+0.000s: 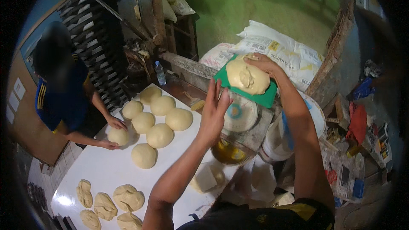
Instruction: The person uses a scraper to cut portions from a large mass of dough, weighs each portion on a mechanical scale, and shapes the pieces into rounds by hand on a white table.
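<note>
A single head-worn fisheye view looks steeply down and forward from above the person's own forearms, which enter from the lower edge. It sits close over the white flat-topped desk (106, 166), which runs off to the lower left. Farther ahead it takes in the green painted wall (264, 12). Straight edges bow toward the dark round rim.

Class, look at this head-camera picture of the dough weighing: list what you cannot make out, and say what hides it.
- Dial scale, head view: its reading is too small, and the left hand covers its left edge.
- Green tray: mostly hidden under the dough lump.
- Right hand: its fingertips lie behind the dough.
- Bowl of yellow liquid: partly hidden by the left forearm.
- Rough dough pieces: the lowest is cut off by the picture's rim.
</note>
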The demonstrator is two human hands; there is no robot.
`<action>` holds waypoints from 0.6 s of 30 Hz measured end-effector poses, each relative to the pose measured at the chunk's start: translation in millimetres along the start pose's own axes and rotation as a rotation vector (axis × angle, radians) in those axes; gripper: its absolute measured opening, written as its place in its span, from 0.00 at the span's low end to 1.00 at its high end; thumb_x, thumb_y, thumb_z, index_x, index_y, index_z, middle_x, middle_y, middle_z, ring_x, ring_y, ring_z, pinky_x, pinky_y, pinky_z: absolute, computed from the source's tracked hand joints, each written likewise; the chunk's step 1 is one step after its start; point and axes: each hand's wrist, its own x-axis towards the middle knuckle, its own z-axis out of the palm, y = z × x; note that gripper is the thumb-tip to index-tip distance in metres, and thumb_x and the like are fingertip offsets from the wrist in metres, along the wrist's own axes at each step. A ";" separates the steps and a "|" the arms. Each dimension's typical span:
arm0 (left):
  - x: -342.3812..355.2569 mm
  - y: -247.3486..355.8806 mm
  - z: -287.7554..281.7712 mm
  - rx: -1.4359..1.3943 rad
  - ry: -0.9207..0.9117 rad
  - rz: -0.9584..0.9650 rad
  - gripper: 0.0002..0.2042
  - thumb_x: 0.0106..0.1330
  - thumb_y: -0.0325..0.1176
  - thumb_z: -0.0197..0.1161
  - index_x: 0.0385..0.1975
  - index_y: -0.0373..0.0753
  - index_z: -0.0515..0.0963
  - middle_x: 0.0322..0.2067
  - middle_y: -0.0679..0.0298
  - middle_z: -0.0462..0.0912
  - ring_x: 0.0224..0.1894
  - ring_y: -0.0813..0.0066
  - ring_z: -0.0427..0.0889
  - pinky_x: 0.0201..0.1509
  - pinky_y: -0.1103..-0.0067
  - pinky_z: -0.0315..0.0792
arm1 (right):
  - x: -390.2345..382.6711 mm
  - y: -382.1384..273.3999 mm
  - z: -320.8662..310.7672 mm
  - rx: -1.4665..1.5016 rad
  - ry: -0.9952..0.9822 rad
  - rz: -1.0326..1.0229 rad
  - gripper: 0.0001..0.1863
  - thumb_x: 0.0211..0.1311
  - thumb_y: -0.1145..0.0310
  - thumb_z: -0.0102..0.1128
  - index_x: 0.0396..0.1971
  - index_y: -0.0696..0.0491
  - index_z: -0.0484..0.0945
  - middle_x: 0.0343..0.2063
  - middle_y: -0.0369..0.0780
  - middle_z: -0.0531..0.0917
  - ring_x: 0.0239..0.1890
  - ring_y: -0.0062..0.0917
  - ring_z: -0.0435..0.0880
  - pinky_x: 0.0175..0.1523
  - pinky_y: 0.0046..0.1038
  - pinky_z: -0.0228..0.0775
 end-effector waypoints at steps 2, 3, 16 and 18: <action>31.5 -11.0 6.5 -0.154 0.063 -0.115 0.43 0.76 0.57 0.50 0.77 0.35 0.38 0.77 0.51 0.43 0.77 0.56 0.52 0.77 0.61 0.55 | -13.1 -32.0 20.7 0.169 -0.183 0.032 0.47 0.56 0.49 0.75 0.64 0.69 0.66 0.59 0.54 0.77 0.63 0.36 0.76 0.59 0.33 0.75; 42.7 -18.8 6.3 -0.246 0.084 -0.165 0.43 0.75 0.59 0.48 0.76 0.35 0.39 0.77 0.52 0.43 0.77 0.57 0.52 0.76 0.60 0.55 | -25.8 -52.0 25.1 0.250 -0.295 0.010 0.46 0.55 0.50 0.76 0.63 0.68 0.68 0.58 0.53 0.78 0.61 0.35 0.77 0.58 0.32 0.75; -138.6 71.2 -92.2 -0.364 0.627 0.342 0.39 0.72 0.66 0.46 0.71 0.40 0.59 0.67 0.52 0.68 0.68 0.53 0.69 0.71 0.56 0.65 | -250.2 -211.5 156.0 0.478 -0.543 -1.094 0.37 0.45 0.63 0.83 0.57 0.47 0.72 0.50 0.40 0.83 0.49 0.28 0.86 0.51 0.29 0.81; -219.6 62.6 -143.5 0.624 0.647 0.402 0.41 0.70 0.64 0.49 0.73 0.40 0.55 0.69 0.51 0.64 0.69 0.51 0.67 0.72 0.57 0.64 | -294.2 -195.1 211.1 0.505 -0.510 -1.203 0.33 0.43 0.62 0.83 0.50 0.45 0.73 0.43 0.38 0.84 0.44 0.31 0.87 0.46 0.34 0.81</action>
